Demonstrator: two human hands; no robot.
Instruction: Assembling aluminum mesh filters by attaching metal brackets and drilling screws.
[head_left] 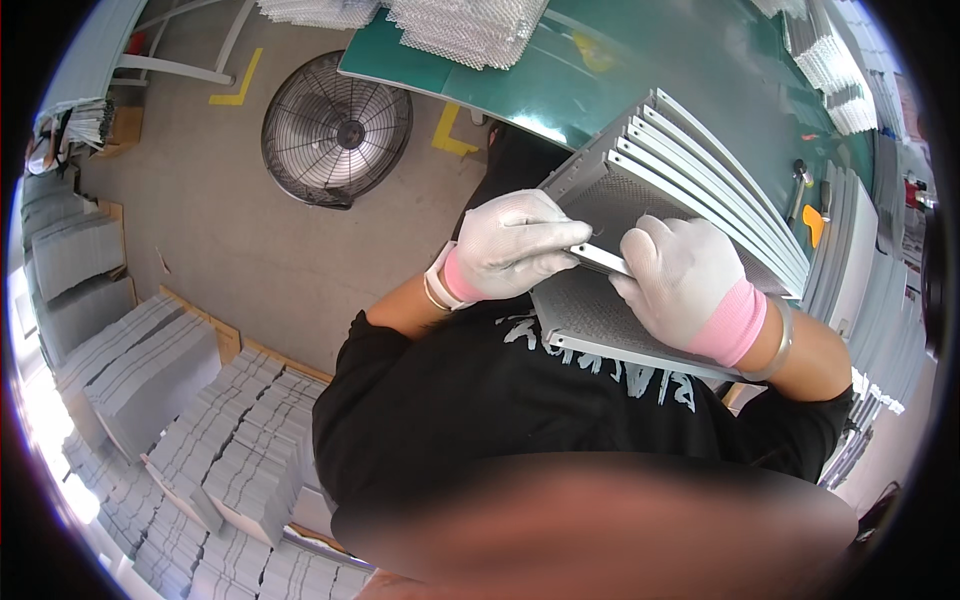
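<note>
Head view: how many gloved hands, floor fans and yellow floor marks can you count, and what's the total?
Gloved hands: 2
Floor fan: 1
Yellow floor marks: 2
Total: 5

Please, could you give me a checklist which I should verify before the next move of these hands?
1. Left hand and right hand gloved: ok.
2. Pale strip pinched by both hands: ok.
3. Orange tool apart from both hands: ok.
4. Right wrist without a bracelet: not ok, a metal bracelet is worn.
5. Fan stopped: cannot tell from one picture.
</note>
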